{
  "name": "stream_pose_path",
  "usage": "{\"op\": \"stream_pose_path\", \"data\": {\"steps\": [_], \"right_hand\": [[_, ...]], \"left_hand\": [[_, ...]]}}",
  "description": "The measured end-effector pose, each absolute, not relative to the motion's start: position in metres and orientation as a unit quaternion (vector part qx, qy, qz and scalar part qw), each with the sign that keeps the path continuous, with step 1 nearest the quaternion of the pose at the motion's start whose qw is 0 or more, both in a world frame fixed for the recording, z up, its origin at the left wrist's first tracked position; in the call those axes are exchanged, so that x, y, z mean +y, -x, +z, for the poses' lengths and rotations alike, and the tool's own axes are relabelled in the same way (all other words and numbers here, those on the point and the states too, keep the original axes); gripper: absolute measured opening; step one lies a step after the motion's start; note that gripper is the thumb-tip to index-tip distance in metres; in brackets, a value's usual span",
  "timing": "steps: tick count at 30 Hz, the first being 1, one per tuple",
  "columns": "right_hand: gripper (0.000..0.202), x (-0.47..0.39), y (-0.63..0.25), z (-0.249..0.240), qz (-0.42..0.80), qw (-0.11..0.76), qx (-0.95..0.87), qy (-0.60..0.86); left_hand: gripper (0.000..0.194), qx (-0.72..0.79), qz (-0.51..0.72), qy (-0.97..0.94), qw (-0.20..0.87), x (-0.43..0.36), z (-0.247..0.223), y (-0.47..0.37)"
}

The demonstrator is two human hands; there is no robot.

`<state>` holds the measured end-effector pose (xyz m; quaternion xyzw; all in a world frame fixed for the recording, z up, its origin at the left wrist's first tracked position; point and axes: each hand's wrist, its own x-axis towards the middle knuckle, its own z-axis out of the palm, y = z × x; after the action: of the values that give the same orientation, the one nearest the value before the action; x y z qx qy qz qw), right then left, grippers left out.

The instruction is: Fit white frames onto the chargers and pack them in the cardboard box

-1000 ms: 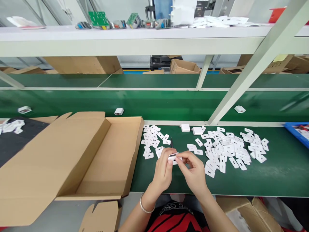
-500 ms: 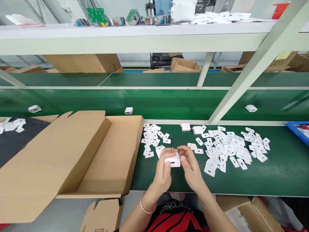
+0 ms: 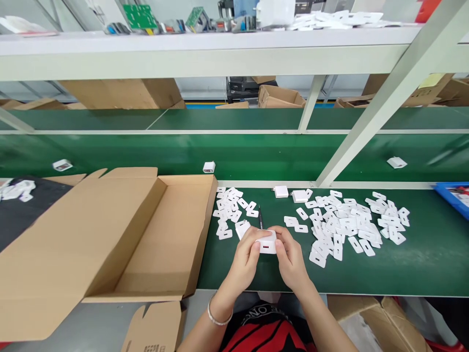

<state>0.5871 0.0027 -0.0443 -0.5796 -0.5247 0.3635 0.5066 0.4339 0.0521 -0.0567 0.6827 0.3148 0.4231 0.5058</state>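
Note:
A white USB charger [image 3: 267,244] is held between both hands above the green table, its dark port slot facing me. My left hand [image 3: 246,254] grips its left side, with the thumb on the front edge. On the opposite side, the fingers and thumb of my right hand [image 3: 291,256] close on the charger. Just behind the left fingers lies another white piece [image 3: 242,228], partly covered. A dark pen-like tool [image 3: 260,217] points away from me behind the charger. Loose white slotted plates [image 3: 229,208] lie to the left, and a larger pile of white plates [image 3: 342,222] spreads to the right.
Two white chargers [image 3: 281,191] sit by the table's back rail. Beyond it, a green belt [image 3: 164,156] carries several spaced chargers. An open cardboard box [image 3: 172,234] stands left. A slanted white post [image 3: 370,112] and a shelf [image 3: 205,61] cross in front. A blue tray [image 3: 452,200] is at right.
My right hand has moved in from beside the charger and now grips its right side. The chargers on the belt have shifted to the right.

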Motion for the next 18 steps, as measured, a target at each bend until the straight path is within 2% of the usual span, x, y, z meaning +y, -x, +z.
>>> {"op": "stream_pose_path", "data": {"steps": [5,13,18], "right_hand": [[0.036,0.003,-0.584,-0.048,0.376,0.506,-0.528,0.569],[0.033,0.009,-0.582,-0.052,0.363,0.515,-0.539,0.559],[0.039,0.013,-0.582,-0.053,0.397,0.519,-0.533,0.537]], "left_hand": [[0.038,0.320,0.474,-0.672,0.471,0.052,-0.066,-0.438],[0.041,0.316,0.478,-0.677,0.461,0.051,-0.072,-0.432],[0.056,0.319,0.449,-0.680,0.483,0.051,-0.067,-0.427]]}}
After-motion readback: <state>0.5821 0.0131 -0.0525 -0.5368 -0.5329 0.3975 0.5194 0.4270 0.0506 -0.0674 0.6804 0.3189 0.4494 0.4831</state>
